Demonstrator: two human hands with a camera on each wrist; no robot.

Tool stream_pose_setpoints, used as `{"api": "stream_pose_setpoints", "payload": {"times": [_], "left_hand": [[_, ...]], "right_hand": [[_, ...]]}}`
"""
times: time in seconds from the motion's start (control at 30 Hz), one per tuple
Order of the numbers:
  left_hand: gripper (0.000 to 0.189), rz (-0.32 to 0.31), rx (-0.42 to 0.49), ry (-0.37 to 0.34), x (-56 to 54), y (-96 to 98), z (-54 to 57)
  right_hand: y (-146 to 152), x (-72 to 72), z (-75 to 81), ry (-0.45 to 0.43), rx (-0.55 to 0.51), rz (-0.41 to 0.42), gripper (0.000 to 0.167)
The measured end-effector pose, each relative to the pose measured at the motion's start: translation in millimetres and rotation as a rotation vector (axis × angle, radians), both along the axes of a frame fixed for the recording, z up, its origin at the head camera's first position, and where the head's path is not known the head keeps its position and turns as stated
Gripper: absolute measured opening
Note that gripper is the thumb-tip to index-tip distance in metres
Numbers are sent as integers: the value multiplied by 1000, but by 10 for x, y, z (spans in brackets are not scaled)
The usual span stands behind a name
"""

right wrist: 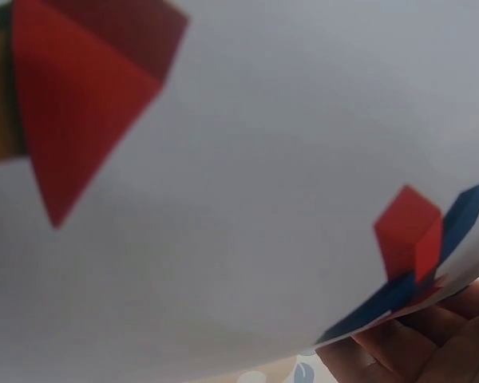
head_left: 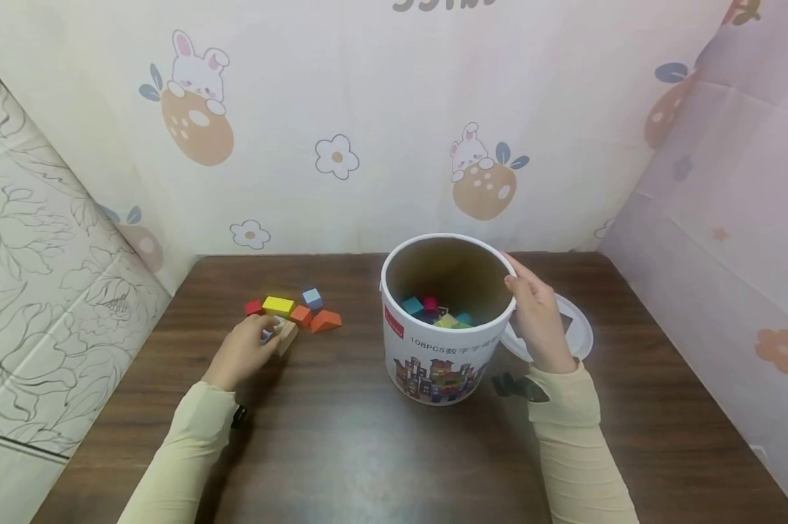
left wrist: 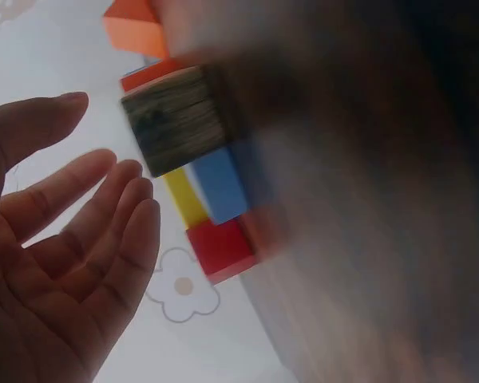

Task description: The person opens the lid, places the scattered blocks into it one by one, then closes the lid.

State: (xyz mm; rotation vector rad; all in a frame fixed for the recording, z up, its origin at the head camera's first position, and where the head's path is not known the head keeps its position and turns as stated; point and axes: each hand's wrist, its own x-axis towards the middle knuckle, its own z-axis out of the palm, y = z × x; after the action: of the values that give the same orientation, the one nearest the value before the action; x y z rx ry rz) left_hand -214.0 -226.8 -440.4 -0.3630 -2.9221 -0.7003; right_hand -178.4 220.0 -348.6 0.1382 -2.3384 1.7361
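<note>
My left hand (head_left: pixel 243 353) is at a small group of toy blocks on the left of the table. In the left wrist view its fingers are spread and relaxed, holding nothing, just beside a plain wooden block (left wrist: pixel 176 120). Around that block are a yellow block (head_left: pixel 279 306), a red block (head_left: pixel 253 307), a blue block (head_left: pixel 312 298) and an orange triangular block (head_left: pixel 326 321). My right hand (head_left: pixel 543 324) grips the rim of a white bucket (head_left: pixel 436 351), which stands upright and uncovered. Several coloured blocks (head_left: pixel 446 320) lie at its bottom.
A round white lid (head_left: pixel 582 336) lies on the table behind my right wrist. The dark wooden table (head_left: pixel 367 451) ends at a printed curtain (head_left: pixel 394 189) at the back, with more printed cloth (head_left: pixel 714 291) on the right.
</note>
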Motion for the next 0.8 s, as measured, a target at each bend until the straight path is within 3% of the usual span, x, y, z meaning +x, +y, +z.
{"api": "stream_pose_setpoints", "payload": {"times": [0.27,0.63,0.8], "left_hand": [[30,67,-60,22,-8,78,-44],[36,90,-79,-56,-77,109,-42],[32,78,-87,-43,-79,119,-46]], "right_hand": [[1,-13,-8,11,9,0,45],[-9,-22,-4,25,-2,1,44],[-9,-1,-7,3,-5,-4,45]]}}
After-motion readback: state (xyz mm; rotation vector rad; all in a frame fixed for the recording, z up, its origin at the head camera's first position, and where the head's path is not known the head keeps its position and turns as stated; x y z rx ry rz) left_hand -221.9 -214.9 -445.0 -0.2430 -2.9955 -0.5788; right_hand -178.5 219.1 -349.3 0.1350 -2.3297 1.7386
